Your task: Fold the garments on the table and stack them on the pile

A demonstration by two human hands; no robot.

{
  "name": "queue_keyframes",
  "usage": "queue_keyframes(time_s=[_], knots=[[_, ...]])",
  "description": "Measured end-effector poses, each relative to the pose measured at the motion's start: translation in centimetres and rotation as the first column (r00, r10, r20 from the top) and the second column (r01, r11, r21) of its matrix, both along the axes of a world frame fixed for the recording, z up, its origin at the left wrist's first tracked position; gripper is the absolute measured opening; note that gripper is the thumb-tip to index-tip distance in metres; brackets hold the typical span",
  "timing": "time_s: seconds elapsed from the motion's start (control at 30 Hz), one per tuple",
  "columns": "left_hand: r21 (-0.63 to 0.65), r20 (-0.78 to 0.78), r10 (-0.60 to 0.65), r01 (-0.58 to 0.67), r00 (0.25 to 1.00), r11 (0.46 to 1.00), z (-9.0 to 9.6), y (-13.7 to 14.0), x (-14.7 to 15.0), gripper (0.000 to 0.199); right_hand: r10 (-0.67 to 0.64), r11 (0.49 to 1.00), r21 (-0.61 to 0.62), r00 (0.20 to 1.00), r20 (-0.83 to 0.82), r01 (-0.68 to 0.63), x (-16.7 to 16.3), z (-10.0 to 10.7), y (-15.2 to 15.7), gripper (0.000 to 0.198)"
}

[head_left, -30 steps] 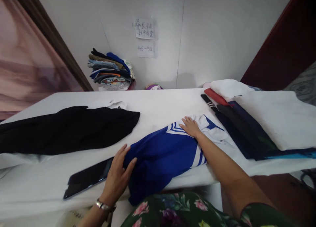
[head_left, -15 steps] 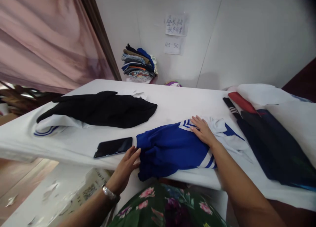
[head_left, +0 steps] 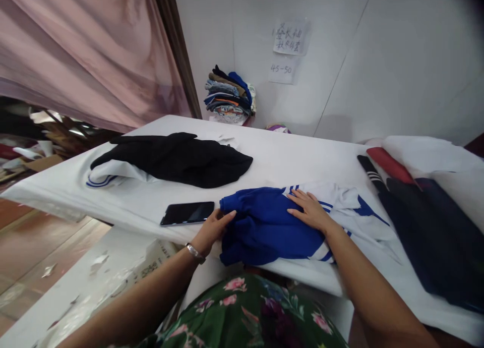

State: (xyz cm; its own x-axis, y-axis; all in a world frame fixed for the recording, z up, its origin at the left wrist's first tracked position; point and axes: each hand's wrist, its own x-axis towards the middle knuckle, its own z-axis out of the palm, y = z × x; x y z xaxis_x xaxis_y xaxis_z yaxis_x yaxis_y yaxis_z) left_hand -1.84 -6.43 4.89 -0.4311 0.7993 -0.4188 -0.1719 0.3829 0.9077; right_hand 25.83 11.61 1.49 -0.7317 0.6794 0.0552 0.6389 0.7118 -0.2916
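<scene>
1. Head view, the main piece: blue-and-white striped garment (head_left: 260, 232) lies at the near edge of the white-covered table (head_left: 295, 154), in front of the wearer. Blue part toward the left, rumpled; white part runs off to the right.
2. Head view, left hand (head_left: 212, 232): at the garment's left end, thumb over the blue edge, fingers partly hidden. Cannot tell whether thumb and fingers are pinched on the cloth. Smartphone (head_left: 187, 213) just beside it.
3. Head view, right hand (head_left: 312, 212): palm down on the striped band, fingers apart, clamped on nothing.
4. Head view, step in hand: reads as steadying and smoothing the cloth, right hand pressing, left minding the edge. My judgement.
5. Head view, next move: would call for a sure hold on the left edge, with the right palm keeping the striped part from sliding.
6. Head view, around: black garment (head_left: 181, 159) farther left, partly over a white blue-edged cloth (head_left: 119, 169); navy garment (head_left: 434, 242) and red cloth (head_left: 391, 165) to the right.
</scene>
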Motion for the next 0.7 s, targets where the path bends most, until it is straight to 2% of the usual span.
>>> queue_keyframes(time_s=[0.07, 0.13, 0.3, 0.4, 0.47, 0.57, 0.7], knots=[[0.071, -0.069, 0.005, 0.000, 0.998, 0.997, 0.1, 0.1, 0.1, 0.057, 0.002, 1.000, 0.007, 1.000, -0.008, -0.002, 0.0, -0.1, 0.0, 0.060], [0.098, -0.070, 0.011, -0.005, 0.997, 0.995, 0.3, 0.1, 0.2, 0.056, 0.004, 1.000, 0.016, 1.000, -0.017, -0.003, 0.0, -0.2, 0.0, 0.059], [0.000, -0.059, 0.011, -0.011, 0.998, 1.000, 0.3, -0.3, -0.2, 0.054, -0.001, 1.000, 0.030, 0.999, -0.036, 0.002, 0.1, -0.5, 0.1, 0.057], [0.000, -0.068, 0.010, -0.010, 0.998, 1.000, 0.4, -0.9, -0.6, 0.059, -0.010, 1.000, 0.020, 0.999, -0.047, 0.011, 0.2, -0.7, 0.2, 0.056], [0.014, -0.010, 0.014, -0.014, 1.000, 1.000, 0.8, -1.5, -0.7, 0.061, -0.011, 1.000, 0.019, 0.998, -0.057, 0.012, 0.2, -0.8, 0.2, 0.054], [-0.002, 0.160, -0.005, 0.005, 0.987, 1.000, 1.8, -2.8, -0.7, 0.054, -0.009, 1.000, 0.025, 0.998, -0.069, 0.011, 0.3, -1.0, 0.2, 0.053], [-0.029, 0.403, -0.052, 0.070, 0.914, 0.997, 2.5, -3.7, -0.9, 0.038, -0.012, 1.000, 0.026, 0.997, -0.072, 0.014, 0.4, -1.2, 0.4, 0.053]])
